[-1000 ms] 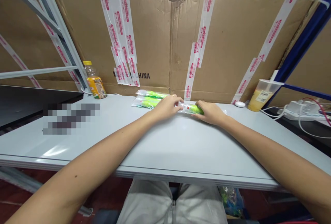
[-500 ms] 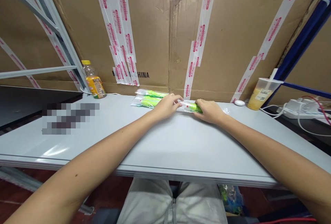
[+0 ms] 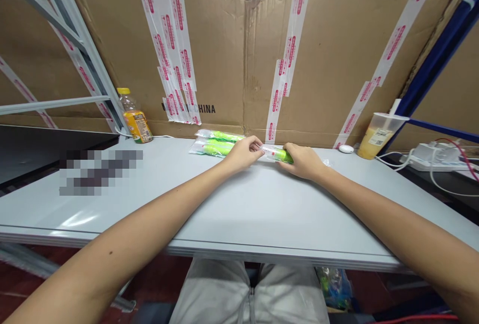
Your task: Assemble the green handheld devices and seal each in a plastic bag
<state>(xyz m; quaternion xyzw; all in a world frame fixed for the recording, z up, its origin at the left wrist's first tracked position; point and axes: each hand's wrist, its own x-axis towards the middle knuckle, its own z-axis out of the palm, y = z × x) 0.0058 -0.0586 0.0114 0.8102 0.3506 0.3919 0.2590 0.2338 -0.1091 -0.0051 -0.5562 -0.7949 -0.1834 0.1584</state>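
Observation:
Near the back of the white table, a clear plastic packet with a bright green item inside (image 3: 277,154) lies between my hands. My right hand (image 3: 302,160) is closed around its right end. The fingertips of my left hand (image 3: 244,153) pinch the clear left end of the same packet. Beyond and to the left of that hand, more clear packets with long green items (image 3: 217,148) lie side by side, their right ends partly hidden by the hand. What exactly the green items are, I cannot make out.
A yellow-capped juice bottle (image 3: 137,123) stands at the back left. A cup of yellow drink (image 3: 377,137) and a small white round object (image 3: 346,149) sit at the back right. A taped cardboard sheet (image 3: 224,54) walls the rear. A power strip (image 3: 436,157) with cables lies far right.
My left fingers have drawn together on the packet's clear left end. My right hand has stayed nearly where it was on the packet.

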